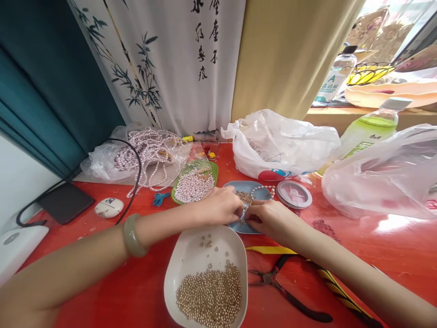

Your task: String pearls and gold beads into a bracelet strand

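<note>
Both my hands meet over a blue plate point(235, 184) that holds small gold beads point(244, 197). My left hand point(221, 205), with a pale green bangle on its wrist, has its fingers pinched together above the plate. Close beside it, my right hand point(268, 215) also has thumb and fingertips closed, low over the plate. Whatever lies between the fingertips is too small and covered to make out. A curved strand of pearly beads point(262, 187) rests at the plate's far right edge. Nearer to me stands a white tray point(170, 269) with many gold beads point(211, 296).
A green dish point(215, 172) of pink pearl beads stands left of the plate. Pliers point(271, 277) and yellow-black tape lie under my right forearm. Around are a round spool point(294, 194), plastic bags point(283, 141), bead strands point(146, 146), a cable and a mouse point(109, 207).
</note>
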Demonstrator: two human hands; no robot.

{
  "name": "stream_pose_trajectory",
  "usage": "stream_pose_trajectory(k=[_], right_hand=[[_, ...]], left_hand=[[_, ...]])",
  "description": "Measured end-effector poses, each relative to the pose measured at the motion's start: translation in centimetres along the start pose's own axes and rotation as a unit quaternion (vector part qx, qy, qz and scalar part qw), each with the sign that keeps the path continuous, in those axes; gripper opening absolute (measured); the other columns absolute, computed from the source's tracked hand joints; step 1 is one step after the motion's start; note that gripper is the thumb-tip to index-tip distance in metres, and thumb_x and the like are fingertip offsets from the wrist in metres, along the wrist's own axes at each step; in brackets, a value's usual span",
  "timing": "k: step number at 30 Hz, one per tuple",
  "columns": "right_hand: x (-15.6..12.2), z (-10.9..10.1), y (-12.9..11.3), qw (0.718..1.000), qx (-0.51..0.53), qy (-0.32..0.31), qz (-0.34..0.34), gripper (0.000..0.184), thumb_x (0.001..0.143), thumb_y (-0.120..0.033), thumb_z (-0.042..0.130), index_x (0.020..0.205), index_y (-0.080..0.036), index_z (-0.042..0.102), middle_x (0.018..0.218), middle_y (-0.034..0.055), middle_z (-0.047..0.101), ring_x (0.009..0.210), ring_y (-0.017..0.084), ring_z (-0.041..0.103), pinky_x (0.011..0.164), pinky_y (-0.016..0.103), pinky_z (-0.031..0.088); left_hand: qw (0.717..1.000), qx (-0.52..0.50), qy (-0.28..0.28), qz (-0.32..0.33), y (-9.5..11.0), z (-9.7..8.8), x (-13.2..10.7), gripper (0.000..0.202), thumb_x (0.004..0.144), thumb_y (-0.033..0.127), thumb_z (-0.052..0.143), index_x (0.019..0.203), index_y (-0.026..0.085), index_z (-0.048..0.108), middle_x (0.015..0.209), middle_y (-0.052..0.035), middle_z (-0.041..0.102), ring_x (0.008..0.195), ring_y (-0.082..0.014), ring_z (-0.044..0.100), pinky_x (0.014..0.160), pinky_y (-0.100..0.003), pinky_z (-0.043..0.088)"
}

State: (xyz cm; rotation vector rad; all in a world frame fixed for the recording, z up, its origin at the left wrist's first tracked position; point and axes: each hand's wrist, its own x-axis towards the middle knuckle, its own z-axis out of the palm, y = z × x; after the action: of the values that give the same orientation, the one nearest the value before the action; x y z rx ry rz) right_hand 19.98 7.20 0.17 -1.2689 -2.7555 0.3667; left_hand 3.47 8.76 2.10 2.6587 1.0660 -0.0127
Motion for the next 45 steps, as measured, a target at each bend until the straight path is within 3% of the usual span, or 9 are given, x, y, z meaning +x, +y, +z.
stream_pose_trajectory(k=[5, 12, 19, 28, 36, 40, 45], right_hand=[[0.0, 0.3, 0.3, 1.000, 0.012, 0.019, 0.003, 0.017, 0.063, -0.003, 0.050, 0.065, -0.014, 0.063, 0.061, 0.0025, 0.062, 0.051, 0.010, 0.051, 0.049, 0.020, 0.032], [-0.1, -0.6, 1.3, 0.997, 0.064, 0.052, 0.011, 0.017, 0.065, -0.006, 0.050, 0.067, -0.015, 0.064, 0.058, 0.0003, 0.061, 0.050, 0.009, 0.051, 0.050, 0.019, 0.036], [0.0, -0.4, 1.1, 0.998, 0.033, 0.038, -0.037, 0.019, 0.071, -0.008, 0.050, 0.075, -0.016, 0.066, 0.067, 0.0028, 0.062, 0.059, 0.012, 0.054, 0.055, 0.022, 0.038], [-0.1, 0.0, 0.9, 0.999, -0.002, 0.007, -0.036, 0.016, 0.075, -0.007, 0.048, 0.071, -0.013, 0.062, 0.069, 0.0041, 0.060, 0.060, 0.012, 0.053, 0.054, 0.023, 0.036], [-0.1, -0.9, 0.8, 0.998, 0.016, 0.059, -0.013, 0.017, 0.078, -0.009, 0.043, 0.068, -0.015, 0.056, 0.067, 0.0032, 0.056, 0.059, 0.012, 0.049, 0.054, 0.024, 0.035], [-0.6, -1.5, -1.0, 0.989, 0.118, 0.087, -0.035, 0.014, 0.078, -0.010, 0.044, 0.070, -0.015, 0.054, 0.069, 0.0020, 0.056, 0.061, 0.011, 0.050, 0.058, 0.022, 0.039], [-1.1, -1.0, -4.2, 0.980, 0.190, 0.036, -0.054, 0.016, 0.076, -0.005, 0.046, 0.069, -0.016, 0.056, 0.070, 0.0009, 0.056, 0.062, 0.010, 0.051, 0.056, 0.020, 0.040]], left_hand=[[1.000, -0.017, -0.004, 0.007, -0.1, -0.2, -0.1, 0.015, 0.071, 0.021, 0.050, 0.075, 0.020, 0.064, 0.074, -0.0039, 0.056, 0.085, -0.0179, 0.049, 0.057, -0.024, 0.034], [0.983, -0.171, 0.068, -0.020, -1.4, -0.9, -1.3, 0.017, 0.070, 0.022, 0.052, 0.081, 0.020, 0.065, 0.079, -0.0021, 0.053, 0.071, -0.0120, 0.051, 0.066, -0.026, 0.039], [0.954, -0.295, 0.040, -0.026, -1.5, -1.4, -3.8, 0.014, 0.072, 0.022, 0.057, 0.081, 0.018, 0.067, 0.078, -0.0026, 0.060, 0.079, -0.0134, 0.052, 0.073, -0.027, 0.041], [0.983, -0.178, 0.046, -0.001, -1.3, 0.7, -7.3, 0.011, 0.075, 0.021, 0.057, 0.078, 0.020, 0.067, 0.075, -0.0036, 0.061, 0.081, -0.0151, 0.049, 0.068, -0.025, 0.040], [0.994, -0.098, 0.033, -0.024, -1.2, 0.8, -8.0, 0.013, 0.077, 0.020, 0.054, 0.080, 0.021, 0.067, 0.074, -0.0040, 0.059, 0.077, -0.0147, 0.049, 0.061, -0.023, 0.038], [0.994, -0.096, 0.040, -0.020, -1.6, 0.9, -8.2, 0.016, 0.079, 0.020, 0.052, 0.081, 0.021, 0.067, 0.075, -0.0042, 0.058, 0.074, -0.0137, 0.049, 0.061, -0.023, 0.038], [0.992, -0.102, 0.070, -0.026, -1.9, 0.5, -8.3, 0.017, 0.079, 0.016, 0.050, 0.082, 0.019, 0.066, 0.075, -0.0042, 0.058, 0.074, -0.0138, 0.049, 0.064, -0.024, 0.039]])
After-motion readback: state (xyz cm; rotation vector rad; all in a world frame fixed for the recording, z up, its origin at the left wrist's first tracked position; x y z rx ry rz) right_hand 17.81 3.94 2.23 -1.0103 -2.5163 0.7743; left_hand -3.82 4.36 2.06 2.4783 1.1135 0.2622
